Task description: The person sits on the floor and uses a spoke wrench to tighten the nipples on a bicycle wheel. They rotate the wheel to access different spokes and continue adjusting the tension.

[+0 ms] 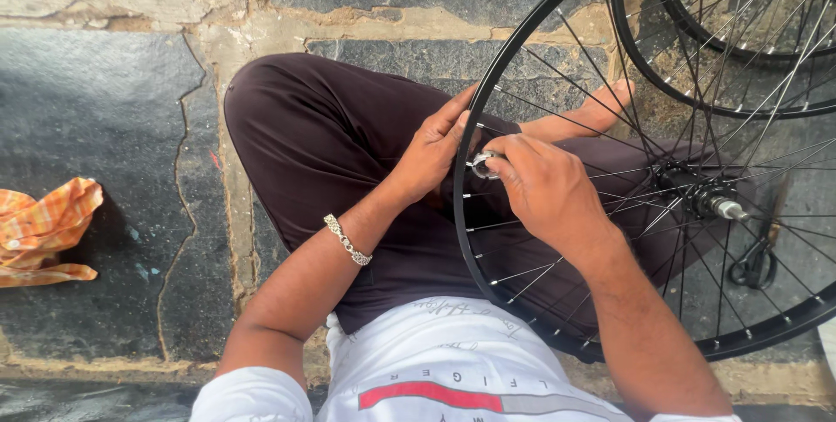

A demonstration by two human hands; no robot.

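I sit cross-legged on a stone floor with a black bicycle wheel (475,239) resting across my lap. Its thin silver spokes run to the hub (710,200) at the right. My left hand (433,150) grips the rim from outside, at its left edge. My right hand (544,187) lies inside the rim, its fingers pinched on a small round silver spoke tool (484,165) set against the rim. A silver chain bracelet (347,240) hangs on my left wrist.
More black spoked wheels (697,82) lie overlapping at the upper right. A crumpled orange checked cloth (39,230) sits on the floor at the left. The floor is dark stone slabs with cracked, pale joints (218,47).
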